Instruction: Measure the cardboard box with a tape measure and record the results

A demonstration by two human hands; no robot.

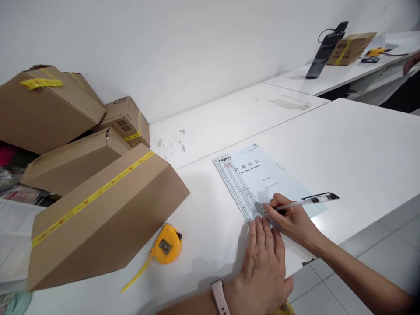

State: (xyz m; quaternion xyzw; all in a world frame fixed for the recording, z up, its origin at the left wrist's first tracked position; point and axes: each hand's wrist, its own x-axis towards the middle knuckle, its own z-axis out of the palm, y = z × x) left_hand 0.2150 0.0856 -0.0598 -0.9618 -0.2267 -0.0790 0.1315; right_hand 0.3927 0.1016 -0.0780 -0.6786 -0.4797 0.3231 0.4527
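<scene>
My right hand [297, 222] grips a clear-barrelled pen [310, 201] with a black cap on its back end. Its writing end points down at the lower part of a pale blue report booklet [267, 170], headed "Testing Report", which lies on the white table [206, 236]. Stretched out flat, my left hand [264, 262] rests its fingertips on the booklet's near edge, beside the pen hand. A pink wristband [219, 297] circles my left wrist. Left of the hands sits a yellow tape measure [167, 246] with a short length of its tape pulled out.
A large taped cardboard box [114, 214] stands at the left, with several more boxes [49, 105] piled behind it. At the far right are a dark water bottle [323, 54], a small box [352, 47] and another person's hand [411, 63]. The table's near edge drops to a tiled floor.
</scene>
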